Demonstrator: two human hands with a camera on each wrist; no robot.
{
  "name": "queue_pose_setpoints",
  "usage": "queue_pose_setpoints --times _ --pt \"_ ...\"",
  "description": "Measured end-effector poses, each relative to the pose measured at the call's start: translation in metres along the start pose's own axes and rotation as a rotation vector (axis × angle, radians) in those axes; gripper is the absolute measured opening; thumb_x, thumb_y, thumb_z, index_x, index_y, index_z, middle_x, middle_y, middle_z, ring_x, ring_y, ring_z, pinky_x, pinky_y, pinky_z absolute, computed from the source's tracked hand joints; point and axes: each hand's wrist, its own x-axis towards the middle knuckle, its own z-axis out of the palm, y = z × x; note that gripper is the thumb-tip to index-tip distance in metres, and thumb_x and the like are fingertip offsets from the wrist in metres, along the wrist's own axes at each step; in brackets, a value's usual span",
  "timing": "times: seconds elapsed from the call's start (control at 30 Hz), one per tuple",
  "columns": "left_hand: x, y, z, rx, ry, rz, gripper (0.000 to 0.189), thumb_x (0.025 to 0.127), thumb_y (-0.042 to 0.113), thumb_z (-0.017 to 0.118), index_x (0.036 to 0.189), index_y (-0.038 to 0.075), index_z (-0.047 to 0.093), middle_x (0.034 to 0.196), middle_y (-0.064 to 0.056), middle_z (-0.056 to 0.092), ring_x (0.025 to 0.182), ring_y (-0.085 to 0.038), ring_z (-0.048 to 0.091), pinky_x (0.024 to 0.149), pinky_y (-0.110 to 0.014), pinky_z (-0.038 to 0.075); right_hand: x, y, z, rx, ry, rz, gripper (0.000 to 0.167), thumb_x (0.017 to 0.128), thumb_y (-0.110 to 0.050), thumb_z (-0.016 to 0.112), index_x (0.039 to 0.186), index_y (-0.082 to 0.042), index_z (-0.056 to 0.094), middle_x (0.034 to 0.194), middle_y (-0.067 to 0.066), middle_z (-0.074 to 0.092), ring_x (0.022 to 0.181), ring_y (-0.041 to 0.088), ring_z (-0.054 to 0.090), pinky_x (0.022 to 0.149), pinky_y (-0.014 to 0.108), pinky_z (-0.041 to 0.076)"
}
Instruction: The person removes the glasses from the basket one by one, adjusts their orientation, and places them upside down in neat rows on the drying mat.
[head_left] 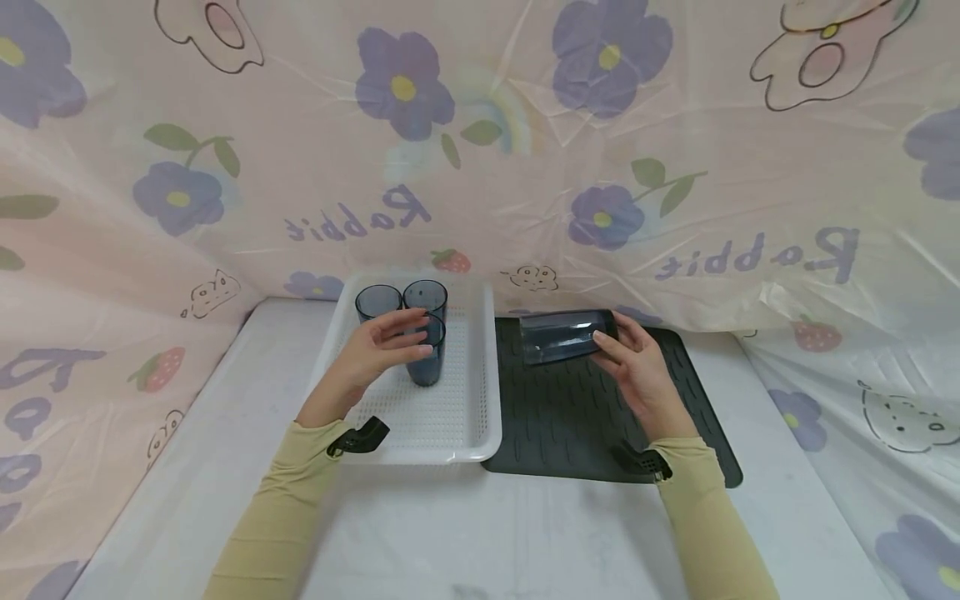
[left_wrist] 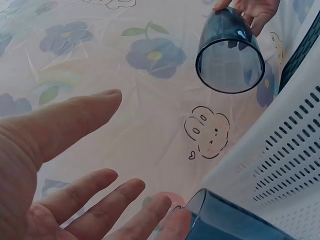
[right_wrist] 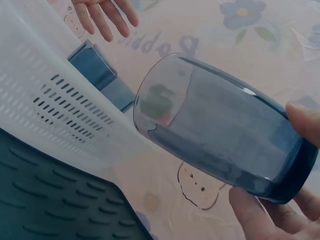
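Observation:
My right hand [head_left: 637,371] grips a blue drinking glass [head_left: 566,336] near its base, over the dark mat. The glass lies on its side in the air, its mouth toward the left, as the right wrist view also shows of the glass [right_wrist: 225,130]. My left hand [head_left: 378,354] hovers over the white basket with its fingers stretched and apart, holding nothing. Under and behind those fingers, three blue glasses stand upright in the basket: a left one [head_left: 378,298], a back one [head_left: 425,293] and a nearer one [head_left: 425,367], partly hidden by the fingers.
The white perforated basket [head_left: 457,425] stands on a white table [head_left: 480,533]. Right beside it lies a dark ridged mat [head_left: 555,442]. A flower-printed sheet [head_left: 495,192] rises behind and at both sides. Each wrist wears a black strapped device.

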Motion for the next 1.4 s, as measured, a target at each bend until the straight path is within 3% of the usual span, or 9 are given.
queue_pose_setpoints --times 0.37,0.67,1.1,1.4 --pt "-0.003 -0.002 -0.014 0.035 -0.015 -0.016 0.07 0.087 0.012 0.072 0.146 0.005 0.037 0.145 -0.016 0.041 0.131 -0.035 0.041 0.103 -0.042 0.042 -0.005 -0.004 -0.019 0.021 0.016 -0.057 0.063 0.089 0.002 0.065 0.144 0.0 0.034 0.117 0.003 0.057 0.099 0.012 0.063 0.083 0.029 0.055" --pt "-0.005 -0.005 -0.022 0.037 0.02 -0.031 0.073 0.084 0.013 0.076 0.146 0.008 0.037 0.144 -0.014 0.042 0.131 -0.033 0.042 0.099 -0.035 0.046 -0.009 -0.008 -0.037 0.058 0.05 -0.109 0.045 0.09 0.007 0.062 0.13 -0.008 0.05 0.114 0.003 0.059 0.097 0.011 0.063 0.078 0.026 0.056" --pt "0.0 -0.006 -0.031 0.086 0.045 -0.058 0.077 0.084 0.014 0.076 0.147 0.006 0.034 0.146 -0.016 0.04 0.131 -0.031 0.042 0.101 -0.039 0.044 -0.016 -0.017 -0.057 -0.034 0.111 -0.167 0.053 0.086 0.007 0.066 0.134 -0.012 0.052 0.12 0.001 0.054 0.099 0.009 0.06 0.077 0.02 0.054" --pt "0.002 -0.005 -0.033 0.125 0.05 -0.072 0.077 0.084 0.018 0.076 0.147 0.007 0.035 0.147 -0.015 0.038 0.133 -0.032 0.038 0.105 -0.045 0.04 -0.019 -0.019 -0.07 -0.093 0.169 -0.15 0.062 0.084 0.005 0.07 0.139 -0.015 0.05 0.129 0.0 0.048 0.117 0.012 0.049 0.079 0.018 0.053"
